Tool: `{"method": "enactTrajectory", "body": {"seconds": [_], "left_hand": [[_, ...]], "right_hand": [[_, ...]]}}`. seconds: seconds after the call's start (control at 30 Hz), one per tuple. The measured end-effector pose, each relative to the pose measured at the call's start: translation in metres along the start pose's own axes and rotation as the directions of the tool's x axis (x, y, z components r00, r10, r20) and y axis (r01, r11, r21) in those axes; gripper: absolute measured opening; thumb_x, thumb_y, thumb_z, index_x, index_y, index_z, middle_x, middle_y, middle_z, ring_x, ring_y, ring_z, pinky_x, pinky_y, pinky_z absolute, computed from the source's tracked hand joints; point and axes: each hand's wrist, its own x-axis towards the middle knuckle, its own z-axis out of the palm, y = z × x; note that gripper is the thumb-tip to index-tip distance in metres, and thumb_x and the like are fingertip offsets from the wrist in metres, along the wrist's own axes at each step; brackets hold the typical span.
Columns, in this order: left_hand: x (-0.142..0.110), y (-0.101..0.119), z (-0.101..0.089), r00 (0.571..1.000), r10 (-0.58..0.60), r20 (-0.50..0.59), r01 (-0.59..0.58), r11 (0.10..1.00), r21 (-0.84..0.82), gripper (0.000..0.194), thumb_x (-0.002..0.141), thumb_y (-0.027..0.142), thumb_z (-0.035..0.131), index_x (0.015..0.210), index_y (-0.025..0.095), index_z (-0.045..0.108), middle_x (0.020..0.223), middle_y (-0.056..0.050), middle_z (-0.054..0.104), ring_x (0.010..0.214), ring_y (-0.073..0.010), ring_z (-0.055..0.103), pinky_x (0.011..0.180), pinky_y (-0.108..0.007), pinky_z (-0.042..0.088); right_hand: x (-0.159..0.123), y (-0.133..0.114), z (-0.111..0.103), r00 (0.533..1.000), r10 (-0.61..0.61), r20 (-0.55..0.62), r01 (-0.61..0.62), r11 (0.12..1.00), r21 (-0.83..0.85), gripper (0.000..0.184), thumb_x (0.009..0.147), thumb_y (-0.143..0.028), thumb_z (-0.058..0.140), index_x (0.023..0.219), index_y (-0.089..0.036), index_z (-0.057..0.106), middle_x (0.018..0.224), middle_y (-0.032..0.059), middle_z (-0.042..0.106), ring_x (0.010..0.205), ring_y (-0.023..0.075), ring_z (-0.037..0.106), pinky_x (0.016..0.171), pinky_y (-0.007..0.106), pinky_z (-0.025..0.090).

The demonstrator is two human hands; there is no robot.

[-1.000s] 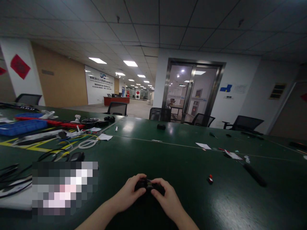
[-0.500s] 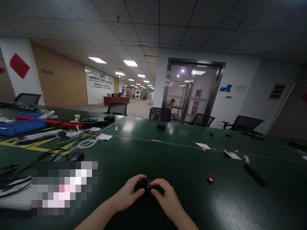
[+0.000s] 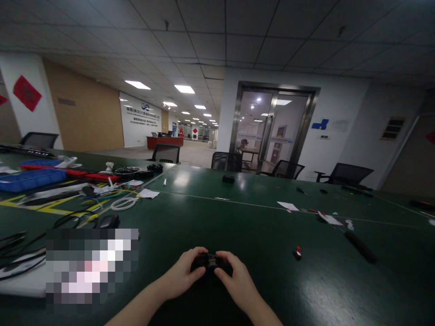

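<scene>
Since half a second ago the right hand's (image 3: 237,274) index finger has drawn back from the middle of the small black device (image 3: 212,261) to its far edge — the left hand (image 3: 183,271) looks unchanged, and thumbs and index fingers pinch both ends. The wall sign (image 3: 142,118) reads partly "大数据科技有限公司". The device lies low over the green table (image 3: 190,222), long axis left to right — its facing I cannot tell

The foreground is dim, with bright ceiling panels (image 3: 184,89) farther back and pale glare on the green tabletop (image 3: 261,235).
</scene>
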Motion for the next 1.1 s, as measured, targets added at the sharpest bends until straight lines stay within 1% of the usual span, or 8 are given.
{"method": "enactTrajectory", "body": {"seconds": [0.13, 0.37, 0.47, 0.57, 0.7, 0.83, 0.93, 1.1], "left_hand": [[0.000, 0.000, -0.001, 1.000, -0.016, -0.004, 0.016, 1.000, 0.012, 0.047, 0.081, 0.030, 0.054, 0.125, 0.022, 0.040, 0.125, -0.007, 0.049, 0.117, -0.0238, 0.043, 0.102, -0.038, 0.032], [0.000, 0.004, 0.000, 1.000, -0.008, -0.017, 0.008, 0.999, 0.053, 0.041, 0.080, 0.023, 0.053, 0.120, 0.023, 0.045, 0.118, -0.006, 0.053, 0.112, -0.0231, 0.047, 0.098, -0.038, 0.035], [0.000, 0.006, 0.000, 1.000, -0.004, -0.014, 0.005, 0.999, 0.051, 0.039, 0.080, 0.022, 0.052, 0.119, 0.023, 0.046, 0.117, -0.005, 0.054, 0.111, -0.0226, 0.047, 0.097, -0.037, 0.035], [0.000, 0.008, 0.000, 1.000, 0.003, -0.015, -0.002, 0.999, 0.052, 0.038, 0.080, 0.020, 0.052, 0.118, 0.023, 0.046, 0.115, -0.005, 0.055, 0.110, -0.0219, 0.048, 0.097, -0.036, 0.036], [-0.001, 0.008, 0.001, 1.000, 0.002, -0.020, -0.001, 0.999, 0.051, 0.039, 0.079, 0.022, 0.053, 0.118, 0.023, 0.046, 0.116, -0.006, 0.054, 0.110, -0.0222, 0.047, 0.098, -0.036, 0.035], [0.000, 0.004, 0.001, 1.000, 0.000, -0.027, 0.002, 0.998, 0.055, 0.043, 0.079, 0.025, 0.054, 0.121, 0.023, 0.045, 0.117, -0.007, 0.054, 0.111, -0.0232, 0.048, 0.098, -0.037, 0.036], [0.000, 0.003, 0.002, 0.999, -0.005, -0.035, 0.007, 0.998, 0.056, 0.047, 0.079, 0.029, 0.055, 0.124, 0.022, 0.043, 0.120, -0.007, 0.053, 0.113, -0.0238, 0.046, 0.099, -0.038, 0.034], [-0.002, 0.009, 0.000, 1.000, 0.004, -0.031, -0.002, 0.998, 0.057, 0.044, 0.078, 0.027, 0.055, 0.121, 0.022, 0.046, 0.116, -0.007, 0.055, 0.110, -0.0234, 0.048, 0.098, -0.036, 0.035]], "right_hand": [[-0.001, -0.003, 0.000, 1.000, -0.016, -0.009, 0.016, 1.000, -0.017, 0.035, 0.077, -0.027, 0.055, 0.112, -0.028, 0.055, 0.115, -0.0005, 0.057, 0.111, 0.0210, 0.050, 0.091, 0.035, 0.040], [-0.001, -0.004, -0.003, 1.000, -0.009, 0.010, 0.009, 1.000, -0.022, 0.037, 0.076, -0.029, 0.056, 0.112, -0.029, 0.054, 0.116, -0.0008, 0.057, 0.111, 0.0211, 0.050, 0.090, 0.034, 0.041], [-0.002, -0.005, -0.003, 1.000, -0.002, 0.009, 0.002, 0.999, -0.032, 0.038, 0.074, -0.031, 0.059, 0.112, -0.028, 0.055, 0.114, -0.0006, 0.058, 0.111, 0.0215, 0.050, 0.092, 0.034, 0.039], [-0.002, -0.004, -0.003, 1.000, -0.021, 0.006, 0.021, 0.999, -0.026, 0.040, 0.072, -0.032, 0.060, 0.112, -0.027, 0.055, 0.113, 0.0002, 0.058, 0.112, 0.0218, 0.050, 0.094, 0.034, 0.038], [0.000, -0.003, -0.002, 0.999, -0.049, 0.001, 0.049, 0.999, -0.020, 0.036, 0.074, -0.030, 0.058, 0.110, -0.026, 0.056, 0.111, 0.0003, 0.059, 0.108, 0.0209, 0.052, 0.092, 0.033, 0.039], [0.000, -0.005, -0.001, 1.000, -0.031, -0.004, 0.031, 0.999, -0.028, 0.034, 0.074, -0.027, 0.057, 0.108, -0.027, 0.057, 0.109, -0.0003, 0.060, 0.108, 0.0205, 0.052, 0.092, 0.033, 0.039], [-0.002, -0.009, -0.003, 1.000, -0.002, 0.016, 0.002, 1.000, -0.021, 0.033, 0.076, -0.028, 0.056, 0.108, -0.027, 0.057, 0.111, -0.0004, 0.059, 0.109, 0.0210, 0.051, 0.091, 0.034, 0.040], [-0.003, -0.011, -0.005, 0.999, 0.004, 0.034, -0.004, 1.000, -0.006, 0.031, 0.077, -0.028, 0.055, 0.108, -0.028, 0.057, 0.112, -0.0011, 0.058, 0.110, 0.0208, 0.050, 0.091, 0.034, 0.040]]}}
